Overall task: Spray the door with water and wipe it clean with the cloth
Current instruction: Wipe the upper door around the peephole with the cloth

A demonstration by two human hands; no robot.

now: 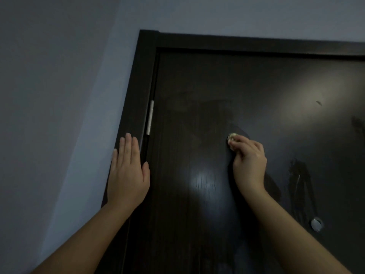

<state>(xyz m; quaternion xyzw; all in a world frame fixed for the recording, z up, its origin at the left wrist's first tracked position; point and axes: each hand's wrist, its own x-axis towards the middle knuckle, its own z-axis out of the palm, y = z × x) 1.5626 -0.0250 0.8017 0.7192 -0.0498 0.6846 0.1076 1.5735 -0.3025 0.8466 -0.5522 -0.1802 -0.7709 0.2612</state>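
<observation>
While our left hand [127, 171] braces flat, fingers straight, on the door frame [136, 107], our right hand [247, 159] pinches the cloth [231, 139] against the door [217, 194] to wipe.

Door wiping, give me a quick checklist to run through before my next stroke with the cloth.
1. Cloth in the right hand: ok, a small pale wad shows at the fingertips.
2. Cloth against the door: ok, seemingly pressed there.
3. Left hand bracing: ok, flat on the door frame.
4. Left fingers away from the hinge: ok, below it.
5. Door wet enough: cannot tell; streaks show on the right.
6. Spray bottle within reach: cannot tell, not in view.
</observation>
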